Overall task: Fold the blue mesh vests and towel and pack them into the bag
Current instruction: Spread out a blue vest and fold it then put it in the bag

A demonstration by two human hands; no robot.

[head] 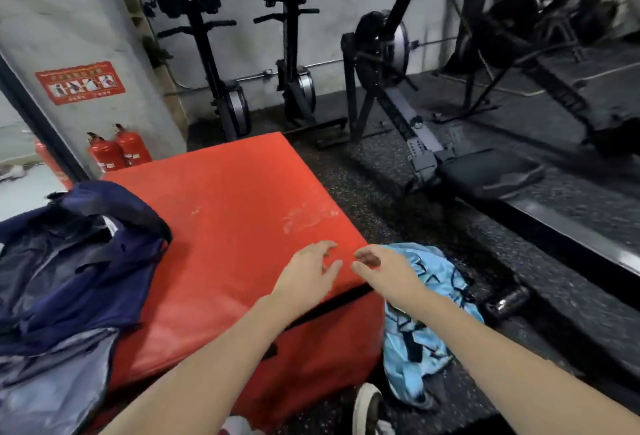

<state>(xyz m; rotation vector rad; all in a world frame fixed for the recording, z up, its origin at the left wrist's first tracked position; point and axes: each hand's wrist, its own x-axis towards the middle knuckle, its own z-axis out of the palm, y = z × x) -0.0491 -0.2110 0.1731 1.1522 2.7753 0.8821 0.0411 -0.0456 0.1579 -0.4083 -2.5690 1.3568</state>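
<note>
A pile of light blue mesh vests (420,327) lies on the dark floor against the right side of a red padded box (221,227). An open dark navy bag (76,261) slumps over the box's left side, its grey lining showing. My left hand (311,268) hovers over the box's near right corner, fingers loosely curled and holding nothing. My right hand (377,266) is just beside it, above the upper edge of the vests, fingers also relaxed and empty. No towel can be made out apart from the blue pile.
Rowing machines (391,64) stand against the back wall and lie along the floor at right. Two red fire extinguishers (117,150) sit by the pillar at left. A dark bottle-like object (507,301) lies right of the vests. My shoe (369,410) is below the pile.
</note>
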